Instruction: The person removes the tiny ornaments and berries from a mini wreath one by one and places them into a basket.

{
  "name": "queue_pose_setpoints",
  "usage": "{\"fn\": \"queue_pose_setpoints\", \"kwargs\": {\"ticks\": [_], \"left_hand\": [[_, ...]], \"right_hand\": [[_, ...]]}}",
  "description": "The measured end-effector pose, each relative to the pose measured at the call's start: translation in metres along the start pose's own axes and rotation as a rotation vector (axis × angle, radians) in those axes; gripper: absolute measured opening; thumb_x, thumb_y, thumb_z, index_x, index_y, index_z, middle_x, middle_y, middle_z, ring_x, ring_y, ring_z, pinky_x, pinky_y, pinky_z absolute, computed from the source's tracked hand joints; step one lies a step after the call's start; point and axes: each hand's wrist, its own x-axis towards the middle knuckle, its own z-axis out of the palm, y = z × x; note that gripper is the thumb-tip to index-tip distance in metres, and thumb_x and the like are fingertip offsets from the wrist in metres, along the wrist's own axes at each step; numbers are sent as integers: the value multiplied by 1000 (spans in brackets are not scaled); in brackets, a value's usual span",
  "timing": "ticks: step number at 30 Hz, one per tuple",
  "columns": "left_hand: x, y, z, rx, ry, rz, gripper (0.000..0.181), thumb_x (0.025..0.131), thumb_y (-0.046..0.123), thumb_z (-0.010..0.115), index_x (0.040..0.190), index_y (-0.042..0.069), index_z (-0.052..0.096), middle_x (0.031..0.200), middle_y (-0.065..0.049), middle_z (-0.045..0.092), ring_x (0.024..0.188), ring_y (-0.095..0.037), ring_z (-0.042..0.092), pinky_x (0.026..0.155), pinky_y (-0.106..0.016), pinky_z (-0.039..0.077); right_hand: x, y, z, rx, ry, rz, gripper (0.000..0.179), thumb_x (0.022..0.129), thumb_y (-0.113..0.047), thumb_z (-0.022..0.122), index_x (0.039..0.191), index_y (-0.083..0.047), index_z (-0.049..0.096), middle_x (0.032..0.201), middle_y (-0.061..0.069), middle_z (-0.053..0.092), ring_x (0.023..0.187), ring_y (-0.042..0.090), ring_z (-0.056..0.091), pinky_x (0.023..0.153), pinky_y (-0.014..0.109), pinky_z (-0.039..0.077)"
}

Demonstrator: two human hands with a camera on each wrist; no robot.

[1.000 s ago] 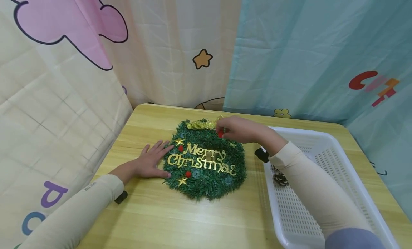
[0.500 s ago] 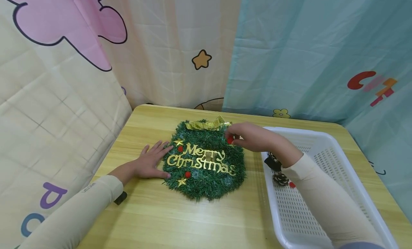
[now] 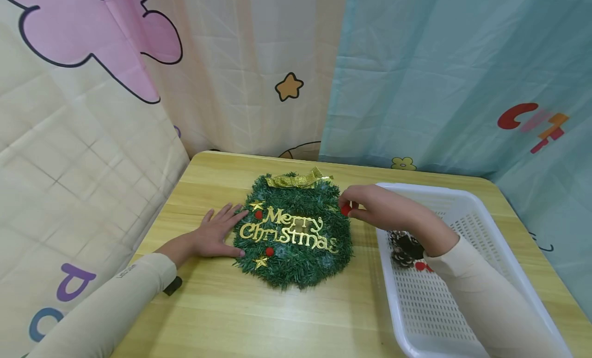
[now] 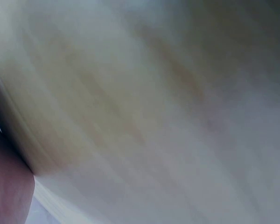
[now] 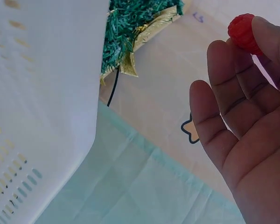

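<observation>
A: Left hand (image 3: pixel 217 233), condition?
B: Laid flat, fingers spread, gripping nothing. Thumb and fingertips touch the near side of a green wreath (image 3: pixel 296 268), which lies on the desk (image 3: pixel 259 317) between the two hands.

A: Right hand (image 3: pixel 374 206)?
B: One red berry (image 5: pixel 242 33), pinched between thumb and fingertips; the other fingers loosely bent. It is at the wreath's edge on this hand's side; contact with the greenery, cannot tell.

A: Fittings between the hands?
B: Gold lettering (image 3: pixel 296 229), "Merry Christmas". Gold stars (image 3: pixel 261 262), two, and red balls (image 3: pixel 270 251), two, beside the left hand. Gold ribbon (image 3: pixel 293 181), one, beyond both hands at the wreath's far edge.

A: Under the right arm?
B: White basket (image 3: pixel 393 301); inside it, pine cones (image 3: pixel 404 255) below the right wrist and a red piece (image 3: pixel 421 266), too small to identify.

A: Risks?
B: Berry: held by the tips alone; a slackened pinch could send it rolling over the desk. Wreath: steadied on the left only; a sideways push from the right hand might turn it. Basket: the right sleeve (image 3: pixel 485 296) crosses above; a low elbow could knock the rim.
</observation>
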Motion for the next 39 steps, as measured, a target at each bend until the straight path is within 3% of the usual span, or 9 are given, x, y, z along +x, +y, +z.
{"fn": "queue_pose_setpoints", "kwargs": {"ticks": [8, 28, 32, 39], "left_hand": [[0, 0, 1, -2, 3, 2, 108, 81, 74, 61, 161, 20, 12, 166, -9, 4, 150, -37, -2, 109, -71, -1], [-1, 5, -2, -13, -7, -2, 107, 82, 72, 62, 161, 17, 14, 166, -11, 5, 150, -38, -1, 110, -70, -1], [-2, 5, -3, -11, -9, 0, 108, 82, 72, 62, 161, 17, 13, 166, -12, 5, 150, -38, -1, 109, -71, -1], [-2, 5, -3, -14, -6, -1, 108, 82, 72, 62, 161, 17, 13, 166, -13, 7, 150, -39, -1, 109, -72, -1]], "right_hand": [[-22, 3, 1, -42, 36, 7, 18, 93, -4, 69, 107, -14, 64, 100, -8, 61, 88, 9, 59, 77, 36, 53], [-70, 13, 10, -75, 4, 87, 22, 90, 0, 69, 99, -20, 62, 93, -12, 58, 81, 5, 55, 71, 30, 51], [-80, 18, 12, -54, 10, 116, 23, 89, 1, 70, 100, -19, 63, 92, -13, 58, 81, 4, 54, 71, 30, 52], [-99, 27, 16, -23, -35, 257, 19, 90, -2, 69, 100, -17, 65, 88, -14, 58, 78, 5, 53, 69, 29, 50]]}}
